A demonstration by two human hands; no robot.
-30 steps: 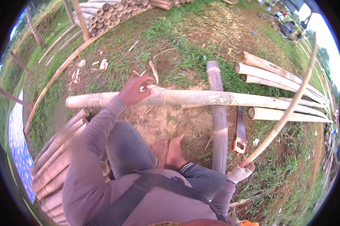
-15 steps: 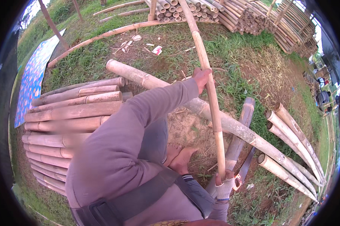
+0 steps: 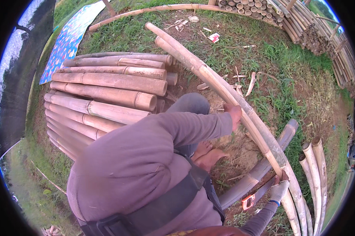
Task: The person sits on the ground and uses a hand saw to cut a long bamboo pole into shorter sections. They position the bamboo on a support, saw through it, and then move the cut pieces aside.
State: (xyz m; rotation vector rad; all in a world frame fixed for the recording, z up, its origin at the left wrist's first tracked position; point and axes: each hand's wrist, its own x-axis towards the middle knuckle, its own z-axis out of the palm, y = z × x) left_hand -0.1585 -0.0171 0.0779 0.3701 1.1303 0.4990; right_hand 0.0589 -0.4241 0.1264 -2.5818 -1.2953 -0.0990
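Markings: one small red-and-white scrap (image 3: 214, 37) lies on the grass; any print on it is too small to read.

Hands: two. The left hand (image 3: 234, 116), bare, is closed against the slender pole (image 3: 260, 141) partway along it, fingers partly hidden. The right hand (image 3: 279, 190), in one whitish glove, has its fingers closed about the pole's near end.

Position: the slender pole, one, lies lengthwise along one thicker pale pole (image 3: 277, 150), which crosses above one dark log (image 3: 246, 185).

Other items: one handsaw (image 3: 260, 192), orange-handled, beside the log near the right hand; three pale poles (image 3: 316, 173) at right; a pile of bamboo (image 3: 110, 82) at left, at least eight lengths visible; one blue patterned sheet (image 3: 69, 43).
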